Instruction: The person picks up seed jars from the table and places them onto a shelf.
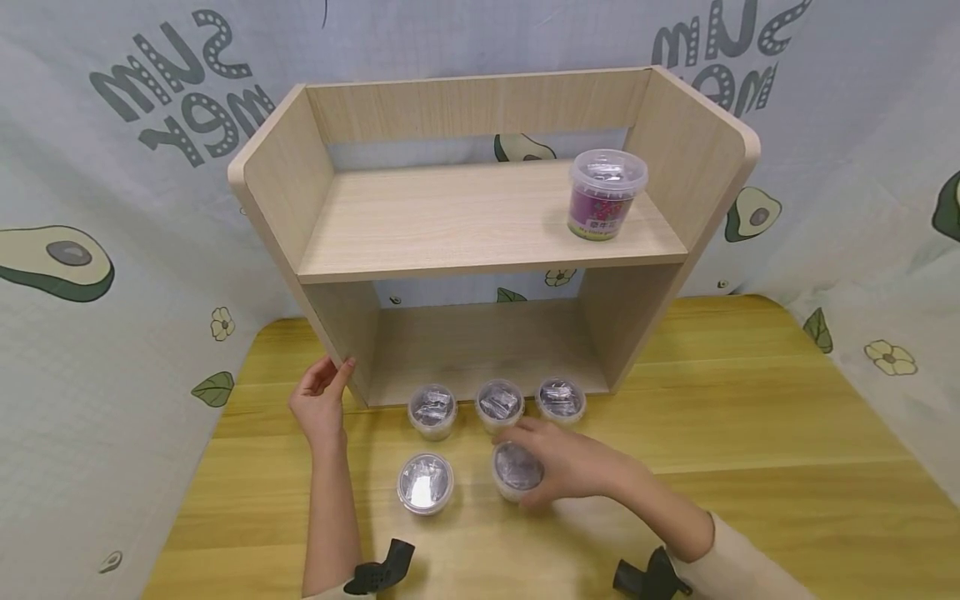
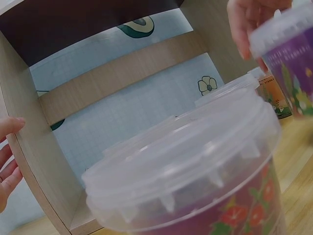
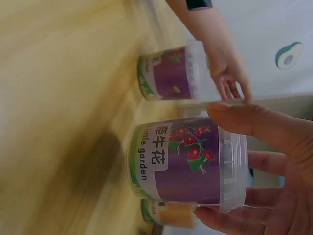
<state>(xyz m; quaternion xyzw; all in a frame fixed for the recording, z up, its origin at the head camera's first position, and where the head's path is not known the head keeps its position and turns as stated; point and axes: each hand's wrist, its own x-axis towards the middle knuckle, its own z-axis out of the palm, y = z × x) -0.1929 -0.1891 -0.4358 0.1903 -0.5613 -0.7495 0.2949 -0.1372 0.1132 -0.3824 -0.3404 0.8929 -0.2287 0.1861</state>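
Note:
My right hand (image 1: pixel 573 462) grips a lidded clear plastic cup (image 1: pixel 517 468) by its rim, thumb on one side and fingers on the other. Its purple label with red flowers and "little garden" (image 3: pixel 186 156) shows in the right wrist view. At the left, my left hand (image 1: pixel 321 408) holds the front edge of the side panel of a light wooden shelf (image 1: pixel 450 221), thumb on the inner face. Another lidded cup (image 1: pixel 425 483) stands on the table between the hands. Its purple wrap looms large below its lid (image 2: pixel 186 156) in the left wrist view.
Three more lidded cups, left (image 1: pixel 432 411), middle (image 1: pixel 499 404) and right (image 1: pixel 561 400), stand along the shelf's front bottom edge. One purple cup (image 1: pixel 606 196) sits on the upper board at the right. A patterned cloth (image 1: pixel 112 367) hangs around the wooden table (image 1: pixel 750 433).

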